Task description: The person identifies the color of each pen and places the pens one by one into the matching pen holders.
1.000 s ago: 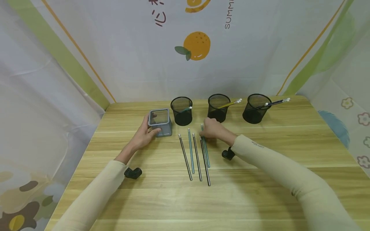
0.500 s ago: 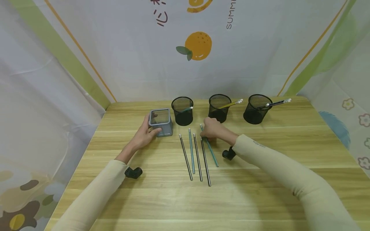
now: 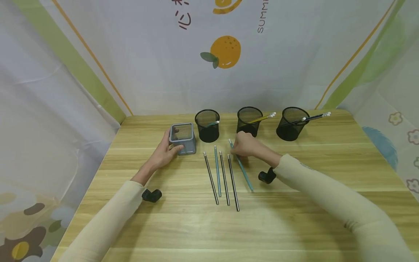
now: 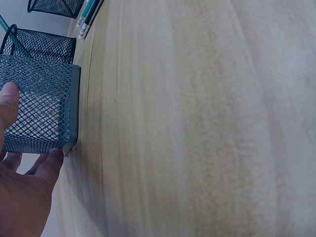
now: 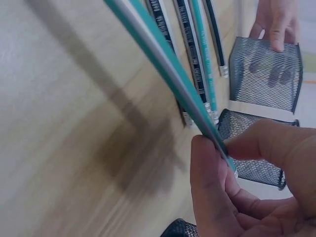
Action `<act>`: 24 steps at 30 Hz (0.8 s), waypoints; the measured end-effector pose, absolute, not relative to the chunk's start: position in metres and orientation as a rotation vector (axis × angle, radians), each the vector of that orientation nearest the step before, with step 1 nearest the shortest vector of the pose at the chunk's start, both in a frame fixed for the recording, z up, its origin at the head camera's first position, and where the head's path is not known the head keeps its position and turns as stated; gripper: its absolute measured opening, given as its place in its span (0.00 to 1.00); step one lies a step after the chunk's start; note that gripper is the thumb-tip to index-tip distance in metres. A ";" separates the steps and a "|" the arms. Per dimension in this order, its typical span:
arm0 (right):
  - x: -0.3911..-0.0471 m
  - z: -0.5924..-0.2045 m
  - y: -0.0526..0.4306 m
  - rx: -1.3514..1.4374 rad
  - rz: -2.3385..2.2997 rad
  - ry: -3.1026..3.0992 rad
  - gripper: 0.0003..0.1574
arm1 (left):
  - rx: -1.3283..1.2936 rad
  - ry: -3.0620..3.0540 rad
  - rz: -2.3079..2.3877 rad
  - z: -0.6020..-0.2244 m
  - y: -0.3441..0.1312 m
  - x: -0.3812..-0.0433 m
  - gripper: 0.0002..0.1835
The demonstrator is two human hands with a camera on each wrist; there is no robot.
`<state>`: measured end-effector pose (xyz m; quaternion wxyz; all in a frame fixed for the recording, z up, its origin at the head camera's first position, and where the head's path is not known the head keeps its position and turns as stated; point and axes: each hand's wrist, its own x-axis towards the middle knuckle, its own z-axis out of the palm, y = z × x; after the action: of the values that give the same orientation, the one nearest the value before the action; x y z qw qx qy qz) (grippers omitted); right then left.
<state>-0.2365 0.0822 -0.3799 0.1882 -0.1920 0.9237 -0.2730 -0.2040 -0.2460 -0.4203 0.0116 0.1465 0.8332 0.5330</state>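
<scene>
My left hand (image 3: 161,153) holds a square grey mesh pen holder (image 3: 186,147), which stands upright on the table. Its thumb lies along the near wall of the holder, as the left wrist view also shows. With thumb and fingers, my right hand (image 3: 246,145) pinches a teal pencil (image 5: 168,64) near its white eraser end. In the right wrist view, that pencil's shadow lies apart from it on the wood. Left of the right hand, a second teal pencil (image 3: 217,174) lies among black pencils (image 3: 233,183), roughly side by side, erasers pointing away from me.
Along the back stand three round black mesh cups. The left cup (image 3: 208,134) contains a teal pencil, the middle cup (image 3: 247,128) yellow pencils (image 3: 260,118), the right cup (image 3: 288,131) dark pencils (image 3: 312,117). A printed curtain (image 3: 163,72) hangs behind the wooden table (image 3: 183,233).
The teal pencil in my right hand has swung away from the black one beside it, its near end moving right. The right hand has shifted slightly right. My left hand keeps its grip.
</scene>
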 end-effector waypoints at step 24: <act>-0.223 -0.367 0.116 -0.557 -1.133 2.497 0.05 | 0.428 2.627 1.612 -0.421 -0.245 -0.204 0.42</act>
<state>-0.2229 0.1159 -0.3673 0.1710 -0.1960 0.8793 -0.3990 -0.2043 -0.2452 -0.4211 0.0150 0.1374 0.8441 0.5180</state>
